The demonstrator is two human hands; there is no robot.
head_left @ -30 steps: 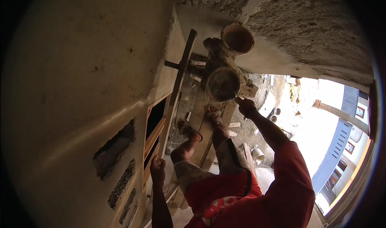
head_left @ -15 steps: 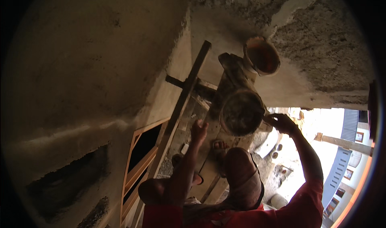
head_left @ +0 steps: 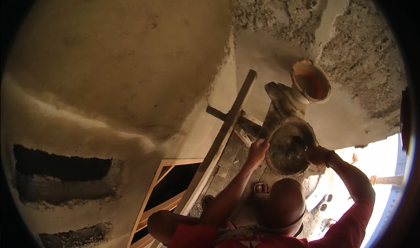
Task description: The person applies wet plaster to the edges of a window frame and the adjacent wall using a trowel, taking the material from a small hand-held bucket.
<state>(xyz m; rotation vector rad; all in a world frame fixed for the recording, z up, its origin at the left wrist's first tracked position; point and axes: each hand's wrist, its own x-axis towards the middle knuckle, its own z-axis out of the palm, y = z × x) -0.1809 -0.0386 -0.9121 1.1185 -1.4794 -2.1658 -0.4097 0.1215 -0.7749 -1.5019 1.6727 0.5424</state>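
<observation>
A round, mortar-smeared basin (head_left: pixel 280 163) stands on a plank in front of me, grey mix inside it. My left hand (head_left: pixel 259 151) closes on its left rim, thumb upward. Over the right rim reaches my right hand (head_left: pixel 318 156), its fingers curled and pointing into the basin. A small dark shape by those fingers is too unclear to name. Behind the basin, beside a worn wooden block (head_left: pixel 282 99), sits an orange-lined bucket (head_left: pixel 298 90) with a pale, crusted outside; neither hand touches it.
A long timber (head_left: pixel 218 145) slants past on the left, crossed by a shorter piece. Plastered wall (head_left: pixel 131 73) rises at left, with a wooden frame (head_left: pixel 153 191) low in it. Rough masonry (head_left: pixel 363 64) lies at far right. My knee (head_left: pixel 282 200) is close below the basin.
My left hand has moved from open air onto the basin's left rim. The right hand has gone from the outer right edge to over the basin's inside. The whole view has shifted.
</observation>
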